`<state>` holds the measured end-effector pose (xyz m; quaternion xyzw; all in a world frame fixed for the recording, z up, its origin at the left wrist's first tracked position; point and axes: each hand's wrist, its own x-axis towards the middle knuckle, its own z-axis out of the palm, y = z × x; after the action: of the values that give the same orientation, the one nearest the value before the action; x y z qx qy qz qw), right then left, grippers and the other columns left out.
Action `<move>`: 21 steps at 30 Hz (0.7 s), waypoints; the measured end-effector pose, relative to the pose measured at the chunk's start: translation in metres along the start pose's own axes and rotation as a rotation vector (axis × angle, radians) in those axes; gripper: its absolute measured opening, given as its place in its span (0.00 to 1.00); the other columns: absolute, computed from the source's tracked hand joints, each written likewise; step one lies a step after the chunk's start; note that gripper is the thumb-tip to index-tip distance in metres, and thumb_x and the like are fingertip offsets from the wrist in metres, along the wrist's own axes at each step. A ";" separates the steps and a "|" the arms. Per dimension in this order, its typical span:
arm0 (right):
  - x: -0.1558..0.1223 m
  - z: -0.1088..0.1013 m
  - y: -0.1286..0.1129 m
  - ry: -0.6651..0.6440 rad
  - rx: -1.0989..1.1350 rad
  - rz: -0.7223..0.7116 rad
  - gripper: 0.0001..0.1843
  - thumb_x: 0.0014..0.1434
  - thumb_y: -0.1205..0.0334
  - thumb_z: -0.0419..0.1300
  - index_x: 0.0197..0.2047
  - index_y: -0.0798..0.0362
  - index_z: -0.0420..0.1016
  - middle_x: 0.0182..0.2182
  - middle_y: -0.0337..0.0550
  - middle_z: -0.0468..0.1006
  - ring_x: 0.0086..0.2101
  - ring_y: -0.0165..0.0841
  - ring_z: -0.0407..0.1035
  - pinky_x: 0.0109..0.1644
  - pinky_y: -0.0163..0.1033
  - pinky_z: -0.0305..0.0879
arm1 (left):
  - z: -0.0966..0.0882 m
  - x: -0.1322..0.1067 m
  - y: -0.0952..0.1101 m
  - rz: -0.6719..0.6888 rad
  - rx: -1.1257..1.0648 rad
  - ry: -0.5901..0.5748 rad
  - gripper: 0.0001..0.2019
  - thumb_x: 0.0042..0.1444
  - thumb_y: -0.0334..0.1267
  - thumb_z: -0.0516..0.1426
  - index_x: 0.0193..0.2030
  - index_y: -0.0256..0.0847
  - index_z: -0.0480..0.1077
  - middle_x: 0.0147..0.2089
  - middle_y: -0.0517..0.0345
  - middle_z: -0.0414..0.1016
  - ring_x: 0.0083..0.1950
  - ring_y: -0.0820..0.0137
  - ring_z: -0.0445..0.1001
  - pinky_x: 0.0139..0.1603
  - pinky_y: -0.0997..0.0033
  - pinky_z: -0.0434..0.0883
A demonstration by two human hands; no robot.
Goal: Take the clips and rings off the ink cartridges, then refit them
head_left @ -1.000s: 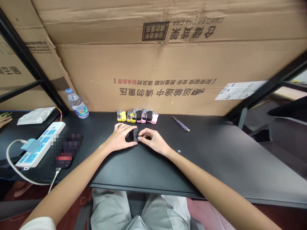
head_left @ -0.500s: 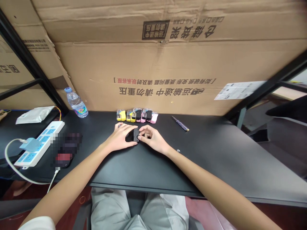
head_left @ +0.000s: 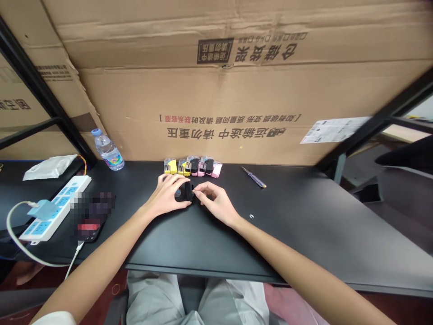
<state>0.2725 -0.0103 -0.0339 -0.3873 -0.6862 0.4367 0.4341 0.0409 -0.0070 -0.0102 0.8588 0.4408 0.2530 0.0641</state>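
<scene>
A small black plastic case (head_left: 187,192) is held low over the black table, and I cannot make out its exact kind. My left hand (head_left: 169,192) grips it from the left, thumb at the near end and fingers at the far end. At its right side, the thumb and forefinger of my right hand (head_left: 214,198) are pinched together against the edge. Whatever lies between those fingertips is too small to name. Just beyond the hands, several small clear-topped plastic cases in yellow, black and pink (head_left: 192,166) stand in a row.
A screwdriver (head_left: 254,177) lies to the right, with a small white ring-like piece (head_left: 251,216) nearer me. On the left are a water bottle (head_left: 108,150), a power strip (head_left: 57,207), a phone (head_left: 94,219) and a white packet (head_left: 50,166). Cardboard (head_left: 216,95) walls the back.
The black case has tilted and turned in my left hand, showing more of its dark inner side. My right fingers have drawn closer together at its right edge. The view has tipped slightly upward.
</scene>
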 end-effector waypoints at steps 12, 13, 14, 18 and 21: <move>0.008 -0.012 0.002 -0.073 0.159 0.128 0.26 0.68 0.44 0.64 0.62 0.49 0.77 0.46 0.47 0.83 0.36 0.37 0.76 0.44 0.46 0.76 | 0.005 -0.001 0.003 -0.009 -0.084 0.072 0.33 0.57 0.52 0.70 0.67 0.51 0.68 0.68 0.50 0.74 0.71 0.52 0.70 0.74 0.49 0.55; 0.009 -0.012 0.002 -0.135 0.198 0.151 0.26 0.69 0.42 0.63 0.61 0.50 0.78 0.43 0.46 0.83 0.36 0.37 0.76 0.44 0.45 0.76 | 0.005 -0.002 0.004 -0.002 -0.088 0.069 0.33 0.58 0.52 0.70 0.68 0.51 0.68 0.69 0.50 0.74 0.71 0.52 0.70 0.74 0.49 0.54; 0.009 -0.012 0.002 -0.183 0.223 0.159 0.27 0.70 0.40 0.62 0.60 0.51 0.79 0.41 0.45 0.83 0.36 0.36 0.75 0.45 0.45 0.75 | 0.006 -0.002 0.005 0.005 -0.091 0.061 0.33 0.58 0.53 0.70 0.68 0.51 0.68 0.69 0.50 0.73 0.71 0.52 0.69 0.74 0.49 0.54; 0.007 -0.008 -0.002 -0.202 0.291 0.180 0.26 0.66 0.39 0.67 0.56 0.51 0.80 0.44 0.45 0.82 0.35 0.34 0.74 0.45 0.43 0.73 | 0.005 -0.002 0.006 0.014 -0.086 0.019 0.34 0.60 0.53 0.70 0.70 0.51 0.67 0.70 0.49 0.72 0.72 0.52 0.68 0.75 0.48 0.53; 0.007 -0.006 0.001 -0.143 0.370 0.237 0.26 0.62 0.40 0.71 0.53 0.50 0.78 0.38 0.42 0.81 0.35 0.34 0.74 0.42 0.42 0.73 | -0.002 -0.001 -0.001 0.009 -0.043 -0.017 0.36 0.61 0.54 0.69 0.73 0.52 0.65 0.74 0.49 0.68 0.74 0.51 0.64 0.76 0.45 0.52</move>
<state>0.2761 -0.0018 -0.0313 -0.3472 -0.5733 0.6293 0.3935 0.0389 -0.0077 -0.0091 0.8614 0.4308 0.2553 0.0849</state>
